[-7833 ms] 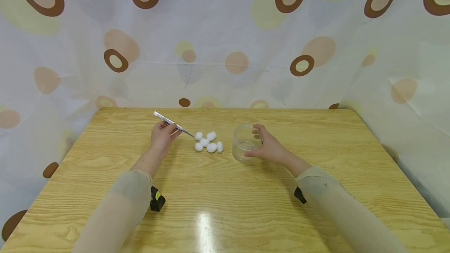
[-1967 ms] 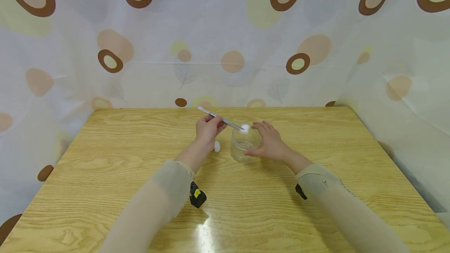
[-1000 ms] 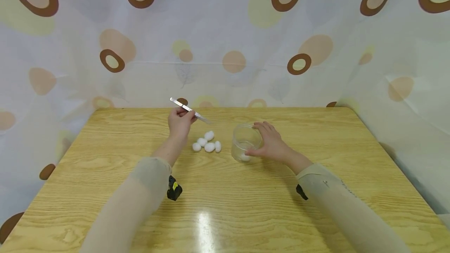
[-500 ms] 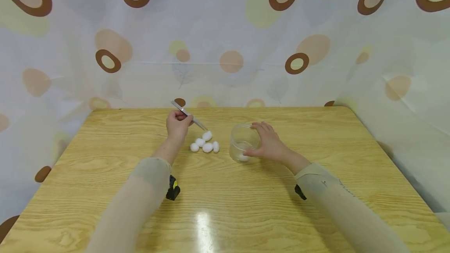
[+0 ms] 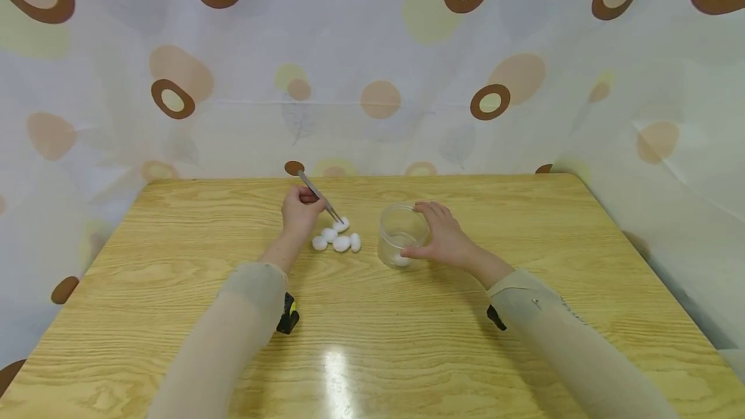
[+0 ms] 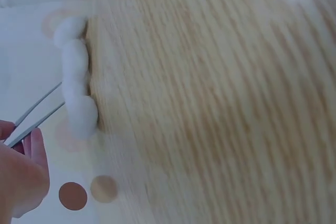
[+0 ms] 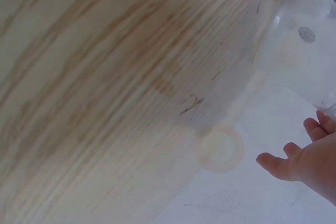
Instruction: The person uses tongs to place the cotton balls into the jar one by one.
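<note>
My left hand [image 5: 299,213] pinches metal tweezers [image 5: 316,193] between thumb and fingers. Their tips point down at the rearmost cotton ball [image 5: 341,225] of a small white group. In the left wrist view the tweezers [image 6: 37,121] have their prongs apart, at the row of cotton balls [image 6: 82,116]; whether they grip one I cannot tell. To the right stands a clear round jar [image 5: 388,238], upright, with one cotton ball [image 5: 401,260] at its bottom. My right hand [image 5: 445,238] holds the jar's right side, thumb in front and fingers at the back of the rim.
The wooden table [image 5: 372,328] has its back edge against a patterned curtain [image 5: 349,128], which also runs along both sides. Other cotton balls [image 5: 341,244] lie close together left of the jar. A black wrist camera [image 5: 288,315] sits under the left sleeve.
The left hand carried a cotton ball over the jar; that ball now lies inside. The hand went back left and lowered the tweezers to the rear ball. The right hand stayed on the jar.
</note>
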### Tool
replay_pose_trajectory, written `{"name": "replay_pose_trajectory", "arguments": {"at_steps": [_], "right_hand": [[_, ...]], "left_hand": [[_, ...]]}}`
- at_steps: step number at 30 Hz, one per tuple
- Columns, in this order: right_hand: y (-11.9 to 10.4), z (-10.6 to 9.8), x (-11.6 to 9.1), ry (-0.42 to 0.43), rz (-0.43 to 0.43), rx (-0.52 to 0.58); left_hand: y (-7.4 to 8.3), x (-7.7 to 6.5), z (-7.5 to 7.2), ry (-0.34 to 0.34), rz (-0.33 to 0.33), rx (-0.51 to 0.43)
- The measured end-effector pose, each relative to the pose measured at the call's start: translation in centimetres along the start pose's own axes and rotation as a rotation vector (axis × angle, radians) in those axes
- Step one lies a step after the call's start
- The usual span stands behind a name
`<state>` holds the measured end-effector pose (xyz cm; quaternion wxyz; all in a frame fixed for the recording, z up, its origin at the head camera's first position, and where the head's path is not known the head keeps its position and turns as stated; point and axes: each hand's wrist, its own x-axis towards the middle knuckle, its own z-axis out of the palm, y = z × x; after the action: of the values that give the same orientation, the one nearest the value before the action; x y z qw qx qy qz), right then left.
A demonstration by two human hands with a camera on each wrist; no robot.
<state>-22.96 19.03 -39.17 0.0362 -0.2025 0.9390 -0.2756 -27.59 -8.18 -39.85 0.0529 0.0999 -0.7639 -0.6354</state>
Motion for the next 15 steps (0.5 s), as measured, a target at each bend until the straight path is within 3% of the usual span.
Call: {"name": "replay_pose_trajectory", "arguments": {"at_steps": [7,15], "right_hand": [[-0.16,0.05,0.06,-0.002,0.006,0.007],[-0.24,0.08,0.0,0.008,0.0,0.005]], "left_hand": [[-0.44,-0.17,0.13,-0.021,0.018,0.044],[-0.5,-0.13,0.15,-0.019,0.014,-0.005]]}}
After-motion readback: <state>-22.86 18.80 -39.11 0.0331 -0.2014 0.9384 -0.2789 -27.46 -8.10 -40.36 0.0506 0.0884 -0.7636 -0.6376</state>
